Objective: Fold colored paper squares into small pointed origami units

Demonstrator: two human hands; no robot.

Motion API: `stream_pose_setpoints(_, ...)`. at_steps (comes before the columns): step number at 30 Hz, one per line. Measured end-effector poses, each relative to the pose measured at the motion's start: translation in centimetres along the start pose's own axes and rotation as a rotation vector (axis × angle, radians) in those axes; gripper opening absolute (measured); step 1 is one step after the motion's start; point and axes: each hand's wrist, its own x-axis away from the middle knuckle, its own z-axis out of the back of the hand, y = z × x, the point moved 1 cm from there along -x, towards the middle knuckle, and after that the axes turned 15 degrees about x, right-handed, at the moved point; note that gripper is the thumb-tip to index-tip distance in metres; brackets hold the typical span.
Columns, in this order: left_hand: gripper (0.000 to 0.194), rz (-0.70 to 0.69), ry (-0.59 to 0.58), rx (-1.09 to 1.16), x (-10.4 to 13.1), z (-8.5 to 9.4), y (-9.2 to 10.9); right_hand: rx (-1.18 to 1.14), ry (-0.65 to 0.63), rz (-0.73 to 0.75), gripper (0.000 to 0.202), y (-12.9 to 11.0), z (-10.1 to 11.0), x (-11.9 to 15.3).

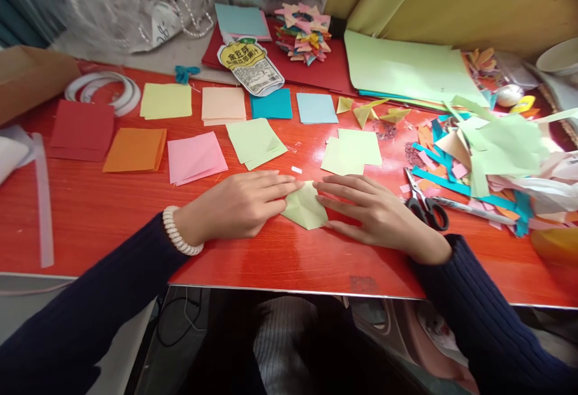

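Observation:
A pale green paper (307, 209), partly folded with creases, lies on the red table (280, 262) between my hands. My left hand (239, 204) is palm down, its fingers stretched out and their tips on the paper's left side. My right hand (368, 211) lies on the other side, fingers spread, with the tips on the paper's right edge. Just beyond are two light green squares (360, 147) and more green sheets (255, 142). A small white scrap (297, 170) sits between them.
Black-handled scissors (422, 202) and a pen (474, 207) lie right of my right hand, beside a heap of paper scraps (506, 148). Pink (196, 157), orange (135, 149) and red squares (82, 130) are at the left. A folded-paper stack (304, 31) stands behind.

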Motion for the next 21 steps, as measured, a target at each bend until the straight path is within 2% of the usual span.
stream_pose_setpoints(2,0.024,-0.007,-0.005,-0.024,0.0,-0.1,0.0,-0.011,0.047,-0.027,0.023,-0.2,0.0,0.0)
stream_pose_setpoints(4,0.026,-0.012,-0.001,-0.04,-0.1,-0.1,0.0,-0.068,0.034,-0.016,0.021,-0.4,-0.1,0.0)
stream_pose_setpoints(7,0.033,-0.002,0.04,-0.057,-0.4,-0.2,0.3,-0.182,-0.064,0.016,0.032,-0.7,-0.5,-0.2)
stream_pose_setpoints(10,0.031,-0.032,0.052,-0.042,-0.4,-0.3,0.5,-0.218,-0.081,-0.025,0.039,-1.0,-0.9,-0.3)
stream_pose_setpoints(15,0.028,-0.044,-0.001,0.034,-0.2,-0.4,0.6,-0.129,0.005,-0.033,0.032,-1.4,-0.7,0.0)
stream_pose_setpoints(21,0.032,-0.012,-0.028,0.12,-0.1,-0.2,0.3,0.011,0.072,0.126,0.026,-0.9,0.0,0.3)
